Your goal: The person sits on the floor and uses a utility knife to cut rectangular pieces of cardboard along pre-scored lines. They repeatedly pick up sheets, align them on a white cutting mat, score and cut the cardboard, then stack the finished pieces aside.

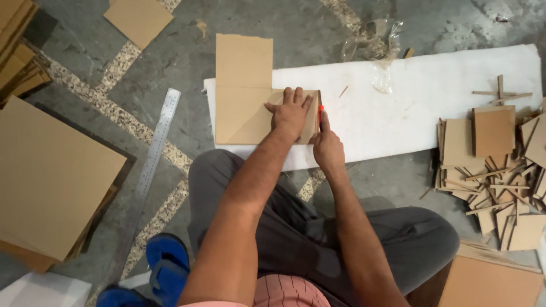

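Note:
My left hand (pixel 291 112) lies flat, fingers spread, on a small cardboard piece (pixel 310 116) laid on a larger brown cardboard sheet (pixel 242 85). Both rest on a white foam board (pixel 443 102) on the floor. My right hand (pixel 327 145) grips a red-tipped cutter (pixel 321 111) held along the right edge of the small piece, just beside my left hand.
A steel ruler (pixel 158 139) lies on the stone floor to the left. Stacks of cardboard sheets (pixel 48 176) sit at far left. A pile of cut cardboard squares and strips (pixel 495 165) lies at right. Blue sandals (pixel 165 264) are near my knee. Crumpled clear plastic (pixel 375 45) lies behind the board.

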